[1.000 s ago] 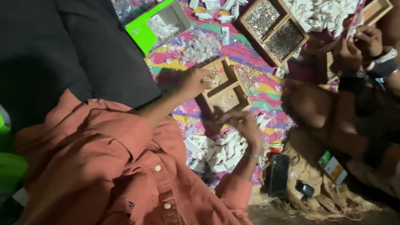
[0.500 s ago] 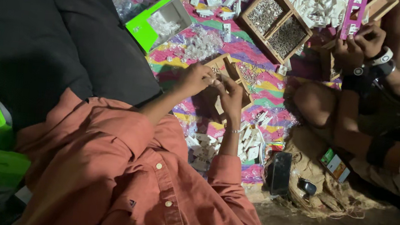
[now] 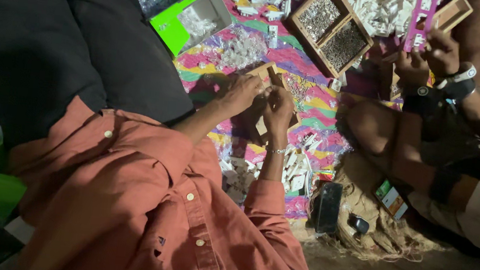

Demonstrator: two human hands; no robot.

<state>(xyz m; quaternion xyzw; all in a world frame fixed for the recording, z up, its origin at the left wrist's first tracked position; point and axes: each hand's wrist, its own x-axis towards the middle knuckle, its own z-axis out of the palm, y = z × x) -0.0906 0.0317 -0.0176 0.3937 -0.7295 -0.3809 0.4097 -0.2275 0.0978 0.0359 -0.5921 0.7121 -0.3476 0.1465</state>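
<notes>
tray [image 3: 266, 73]: small wooden box with compartments, tilted, mostly hidden under both hands
place: on the patterned mat [image 3: 313, 101], beside loose white parts

Rust-orange button-up shirt [image 3: 144, 214], pale buttons, sleeves rolled up the forearms. Thin metal bracelet [image 3: 275, 151] on right wrist, just beyond the cuff.

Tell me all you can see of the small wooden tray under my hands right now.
The small wooden tray looks like pale, unfinished wood with thin dividing walls forming compartments. It lies on the colourful zigzag cloth, turned cornerwise to the view. The left hand and right hand meet over it and hide most of it, so only its far corner and a near edge show. What it holds cannot be made out.
</notes>
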